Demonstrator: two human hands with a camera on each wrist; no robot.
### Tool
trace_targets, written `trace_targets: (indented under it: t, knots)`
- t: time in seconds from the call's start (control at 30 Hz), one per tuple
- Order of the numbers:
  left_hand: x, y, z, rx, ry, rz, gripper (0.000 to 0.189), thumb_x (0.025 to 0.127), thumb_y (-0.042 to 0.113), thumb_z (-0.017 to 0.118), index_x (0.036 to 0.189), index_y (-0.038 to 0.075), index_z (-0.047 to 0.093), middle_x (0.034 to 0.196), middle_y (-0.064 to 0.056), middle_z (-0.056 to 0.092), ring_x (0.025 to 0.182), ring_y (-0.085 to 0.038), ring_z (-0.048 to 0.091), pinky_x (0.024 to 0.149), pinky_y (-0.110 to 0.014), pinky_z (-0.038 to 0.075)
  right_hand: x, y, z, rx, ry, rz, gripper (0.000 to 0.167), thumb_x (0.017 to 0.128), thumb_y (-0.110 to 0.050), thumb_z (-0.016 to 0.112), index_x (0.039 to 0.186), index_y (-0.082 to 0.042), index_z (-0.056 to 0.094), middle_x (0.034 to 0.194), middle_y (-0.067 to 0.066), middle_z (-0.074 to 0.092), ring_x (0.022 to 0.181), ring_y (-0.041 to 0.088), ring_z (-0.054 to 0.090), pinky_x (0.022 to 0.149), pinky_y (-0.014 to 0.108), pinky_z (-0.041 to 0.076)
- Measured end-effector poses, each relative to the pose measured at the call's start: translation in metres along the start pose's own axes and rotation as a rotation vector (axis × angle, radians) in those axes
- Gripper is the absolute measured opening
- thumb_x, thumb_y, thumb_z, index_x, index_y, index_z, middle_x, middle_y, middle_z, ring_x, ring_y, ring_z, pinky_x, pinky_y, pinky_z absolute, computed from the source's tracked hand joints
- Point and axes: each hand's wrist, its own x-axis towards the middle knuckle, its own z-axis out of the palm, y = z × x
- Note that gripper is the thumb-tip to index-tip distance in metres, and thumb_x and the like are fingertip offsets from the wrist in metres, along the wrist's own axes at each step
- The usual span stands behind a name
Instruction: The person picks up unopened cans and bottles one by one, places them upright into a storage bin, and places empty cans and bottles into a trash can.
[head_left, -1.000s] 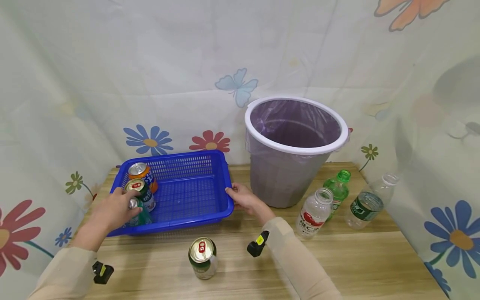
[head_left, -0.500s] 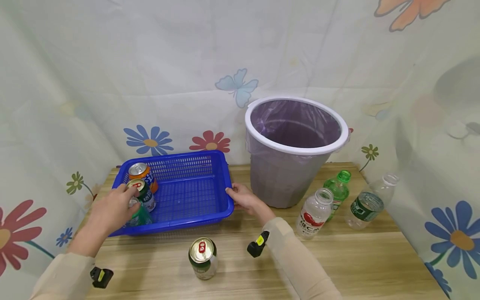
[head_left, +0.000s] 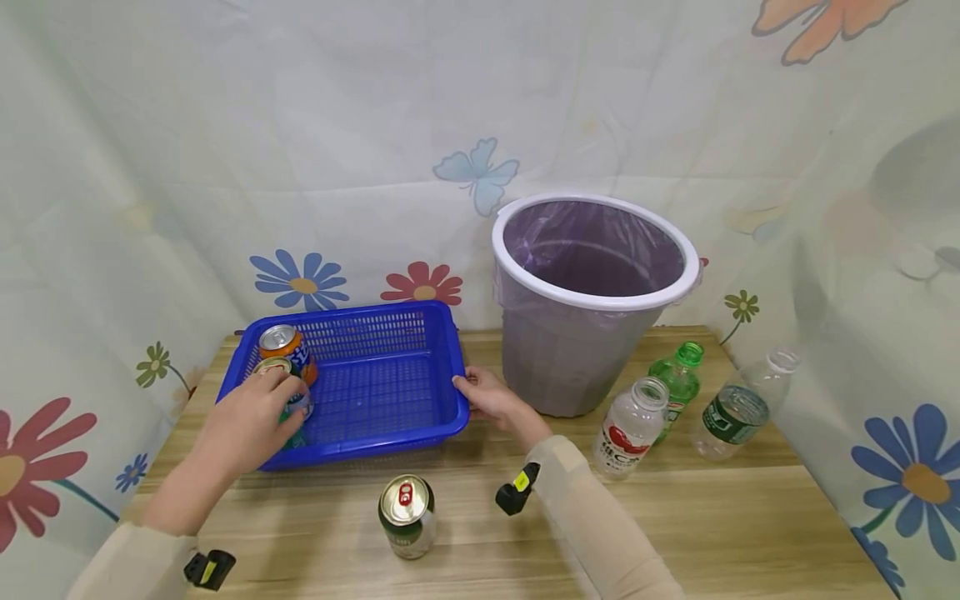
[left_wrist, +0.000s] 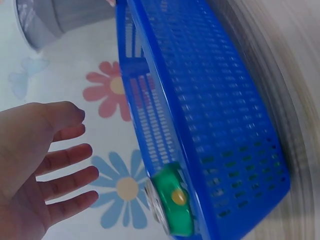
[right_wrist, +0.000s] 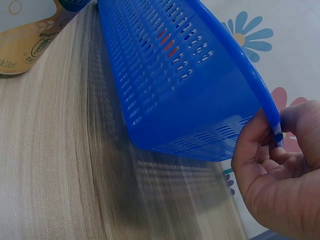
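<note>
A blue plastic basket [head_left: 375,437] with slotted sides stands on the table, three drink cans along its left end. At the back is an orange can [head_left: 303,357]; the gold lid of a dark green can [head_left: 275,364] shows in front of it. My left hand [head_left: 251,417] is over these cans and largely hides the nearest, a green can [left_wrist: 173,200]. In the left wrist view, the fingers are spread and loosely bent, with nothing between them. At the basket's right rim, my right hand [right_wrist: 280,170] pinches the edge between thumb and fingers.
Another gold-topped green can [head_left: 407,521] stands on the table [head_left: 480,533] before the basket. Behind and to the right is a lined grey trash bin [head_left: 562,358]. Beside it are a green bottle [head_left: 677,379], a red-labelled clear bottle [head_left: 628,429] and a green-labelled clear bottle [head_left: 735,417].
My left hand has lifted off the green can and shifted slightly right and toward me, now covering more of the cans. My right hand keeps its place on the basket rim.
</note>
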Motion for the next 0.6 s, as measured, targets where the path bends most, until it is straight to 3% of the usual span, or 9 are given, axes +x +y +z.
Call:
trace_targets:
  t: [0.3, 0.6]
  knots:
    - [0.001, 0.023, -0.005, -0.025, -0.008, 0.113, 0.038, 0.074, 0.024, 0.076, 0.106, 0.008, 0.063, 0.111, -0.014, 0.059, 0.096, -0.033, 0.059, 0.074, -0.049, 0.052, -0.002, -0.002, 0.000, -0.010, 0.007, 0.004, 0.032, 0.098, -0.018, 0.043, 0.122, 0.002, 0.045, 0.115, 0.025, 0.057, 0.090, 0.028, 0.064, 0.069, 0.036, 0.056]
    - [-0.005, 0.038, 0.001, -0.026, -0.102, 0.228, 0.058, 0.072, 0.033, 0.077, 0.120, 0.008, 0.058, 0.126, -0.017, 0.053, 0.111, -0.035, 0.053, 0.088, -0.050, 0.047, -0.001, -0.001, 0.000, -0.002, 0.006, 0.000, 0.030, 0.097, -0.017, 0.043, 0.120, 0.002, 0.045, 0.114, 0.025, 0.058, 0.085, 0.024, 0.065, 0.068, 0.035, 0.056]
